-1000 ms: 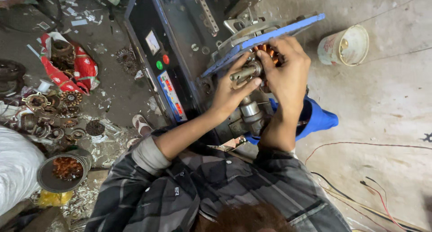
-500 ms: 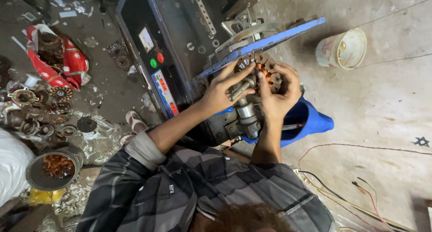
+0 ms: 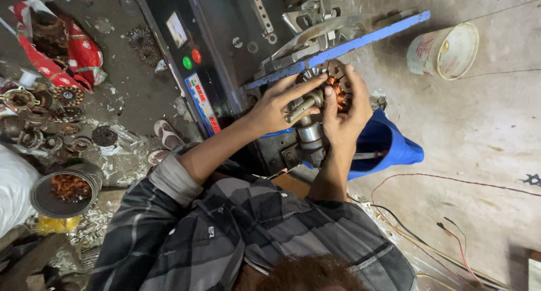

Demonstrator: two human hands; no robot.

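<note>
1. Here, the motor armature (image 3: 322, 102) sits just below the blue bar (image 3: 360, 40) of the dark machine (image 3: 225, 54), held between both hands.
2. The left hand (image 3: 276, 107) curls its fingers around the steel shaft end; the right hand (image 3: 346, 110) cups the copper-wound core, fingers closed on it.
3. Its long axis runs from lower left to upper right, shaft tip pointing down-left, away from the blue bar.
4. Risk: fingers so near the blue bar could be pinched if the armature shifts.
5. Risk: a loose grip could let it drop below the blue bar, scuffing the copper windings.
</note>
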